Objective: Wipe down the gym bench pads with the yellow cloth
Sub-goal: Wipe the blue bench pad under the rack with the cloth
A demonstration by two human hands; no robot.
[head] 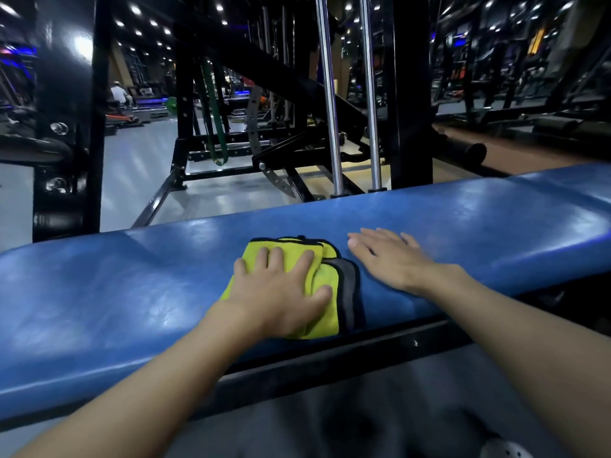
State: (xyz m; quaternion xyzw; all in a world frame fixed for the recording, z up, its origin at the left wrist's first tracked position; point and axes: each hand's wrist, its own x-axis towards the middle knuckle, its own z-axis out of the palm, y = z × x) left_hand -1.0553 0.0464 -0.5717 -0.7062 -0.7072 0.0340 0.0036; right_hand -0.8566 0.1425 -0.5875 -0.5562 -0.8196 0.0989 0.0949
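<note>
A long blue gym bench pad point(132, 285) runs across the view from lower left to upper right. On its middle lies a folded yellow cloth point(325, 282) with grey backing and black trim. My left hand point(281, 292) presses flat on the cloth, fingers spread over it. Just to the right of the cloth, my right hand point(393, 259) rests flat on the bare pad, holding nothing. A second blue pad section point(575, 180) continues at the far right.
A black bench frame rail point(363, 358) runs under the pad's near edge. Behind the bench stand a black rack upright point(410, 94), two chrome guide rods point(327, 94) and a green resistance band point(215, 127). A person sits far off at the left.
</note>
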